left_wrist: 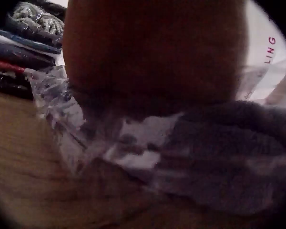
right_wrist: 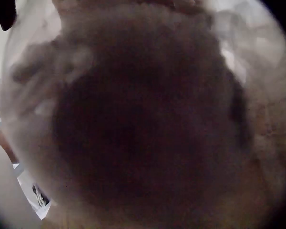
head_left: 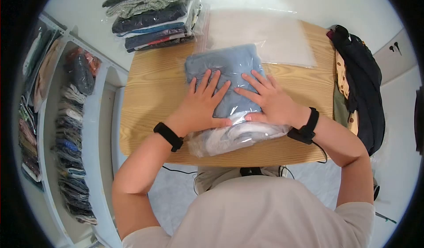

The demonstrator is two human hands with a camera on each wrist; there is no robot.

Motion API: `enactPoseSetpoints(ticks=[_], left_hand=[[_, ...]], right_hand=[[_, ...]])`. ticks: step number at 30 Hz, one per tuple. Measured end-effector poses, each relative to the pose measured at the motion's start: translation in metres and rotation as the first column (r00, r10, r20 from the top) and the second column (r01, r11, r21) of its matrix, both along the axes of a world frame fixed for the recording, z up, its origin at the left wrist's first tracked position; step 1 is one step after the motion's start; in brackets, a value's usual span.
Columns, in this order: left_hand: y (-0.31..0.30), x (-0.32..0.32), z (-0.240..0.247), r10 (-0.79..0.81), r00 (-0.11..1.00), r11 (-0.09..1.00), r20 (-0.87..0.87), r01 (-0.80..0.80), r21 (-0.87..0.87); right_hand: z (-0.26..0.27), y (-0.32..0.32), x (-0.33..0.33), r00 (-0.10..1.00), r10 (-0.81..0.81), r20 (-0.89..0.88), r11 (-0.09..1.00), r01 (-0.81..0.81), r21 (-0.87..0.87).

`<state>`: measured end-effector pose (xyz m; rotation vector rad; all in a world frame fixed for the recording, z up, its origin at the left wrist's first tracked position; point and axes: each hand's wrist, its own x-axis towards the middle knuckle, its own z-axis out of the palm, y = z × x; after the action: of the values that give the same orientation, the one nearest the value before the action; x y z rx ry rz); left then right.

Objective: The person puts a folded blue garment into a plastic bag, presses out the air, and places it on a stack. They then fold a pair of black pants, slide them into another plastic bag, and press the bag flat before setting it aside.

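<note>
A folded light-blue garment (head_left: 229,62) lies in a clear plastic bag (head_left: 198,145) at the middle of the table, with white cloth (head_left: 254,129) showing at its near end. My left hand (head_left: 198,108) rests on the left side of the bagged garment, fingers spread and pointing away from me. On the right side, my right hand (head_left: 274,103) presses down in the same way, its thumb near the white cloth. In the left wrist view, crinkled plastic (left_wrist: 62,119) sticks out past the soft garment (left_wrist: 229,164). The right wrist view is mostly dark and blurred.
Bagged, folded clothes (head_left: 154,20) are stacked at the back left. Flat clear bags (head_left: 265,36) lie behind the garment on the wooden table (head_left: 145,93). Dark clothing (head_left: 364,89) sits along the right edge. Shelves (head_left: 99,128) of packed clothes stand on the left.
</note>
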<state>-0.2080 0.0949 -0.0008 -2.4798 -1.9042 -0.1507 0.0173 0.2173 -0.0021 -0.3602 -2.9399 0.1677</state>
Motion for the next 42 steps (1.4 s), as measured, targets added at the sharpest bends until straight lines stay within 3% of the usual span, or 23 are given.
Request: enactPoseSetpoints(ticks=[6, 32, 33, 35, 36, 38, 42], left_hand=[[0.01, -0.006, -0.007, 0.0, 0.997, 0.994, 0.074, 0.007, -0.106], [0.013, -0.009, 0.006, -0.003, 0.999, 0.987, 0.033, 0.008, -0.158], [0.008, -0.016, 0.015, -0.007, 1.0, 0.99, 0.021, 0.01, -0.142], [-0.002, -0.03, 0.036, 0.036, 0.923, 0.976, 0.383, 0.05, -0.212], [-0.01, -0.024, 0.05, 0.025, 0.928, 0.977, 0.372, 0.056, -0.205], [-0.043, -0.008, 0.072, -0.128, 0.975, 0.992, 0.183, 0.125, 0.028], [-0.087, 0.049, 0.052, -0.055, 0.977, 0.995, 0.204, 0.07, -0.068]], right_hand=[[-0.003, 0.01, -0.006, 0.999, 0.009, 0.037, 0.987, -0.003, -0.163], [-0.017, 0.014, -0.005, 0.999, 0.009, -0.033, 0.99, -0.013, -0.137], [-0.017, 0.014, -0.004, 1.0, 0.007, -0.021, 0.99, -0.01, -0.138], [-0.018, 0.014, -0.004, 1.0, 0.002, -0.022, 0.993, -0.005, -0.118], [-0.017, 0.014, -0.004, 1.0, 0.001, -0.012, 0.993, -0.002, -0.114], [-0.016, 0.014, -0.003, 1.0, 0.006, -0.029, 0.991, -0.009, -0.134], [-0.012, 0.011, -0.004, 1.0, 0.012, -0.005, 0.985, -0.013, -0.171]])
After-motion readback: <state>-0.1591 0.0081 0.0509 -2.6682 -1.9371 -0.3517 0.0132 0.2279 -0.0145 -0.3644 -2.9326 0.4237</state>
